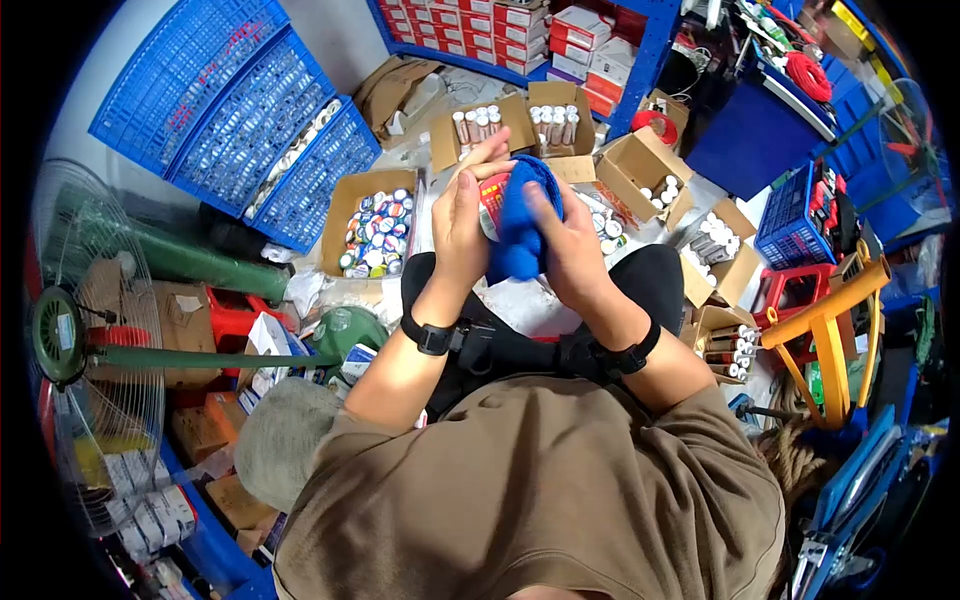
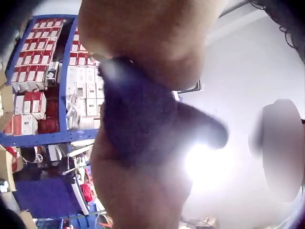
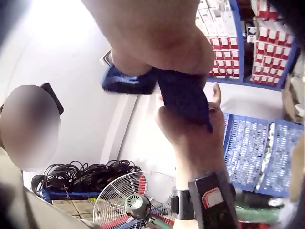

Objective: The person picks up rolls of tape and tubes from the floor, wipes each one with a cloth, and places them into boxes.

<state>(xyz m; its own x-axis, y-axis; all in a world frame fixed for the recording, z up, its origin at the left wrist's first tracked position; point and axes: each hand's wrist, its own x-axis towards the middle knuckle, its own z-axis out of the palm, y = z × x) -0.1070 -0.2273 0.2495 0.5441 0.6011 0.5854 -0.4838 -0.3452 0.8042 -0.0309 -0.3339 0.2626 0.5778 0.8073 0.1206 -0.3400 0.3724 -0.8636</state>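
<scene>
A bunched blue cloth (image 1: 520,225) hangs between the two hands in front of the torso. The right hand (image 1: 578,245) grips it, thumb laid over the cloth. A round object with a red label (image 1: 491,203) shows at the cloth's left edge, partly covered by it. Around that object the left hand (image 1: 458,225) holds on, thumb on the near side and long fingers reaching up behind. In the left wrist view, the cloth (image 2: 138,109) covers most of what lies between the hands. The right wrist view has the cloth (image 3: 183,98) over the left palm.
A carton of round colourful-topped items (image 1: 378,235) stands front left. Boxes of white-capped tubes (image 1: 555,125) sit ahead and to the right. Blue crates (image 1: 240,120) lean at the left, above a fan (image 1: 60,335). A yellow metal frame (image 1: 830,345) stands at the right.
</scene>
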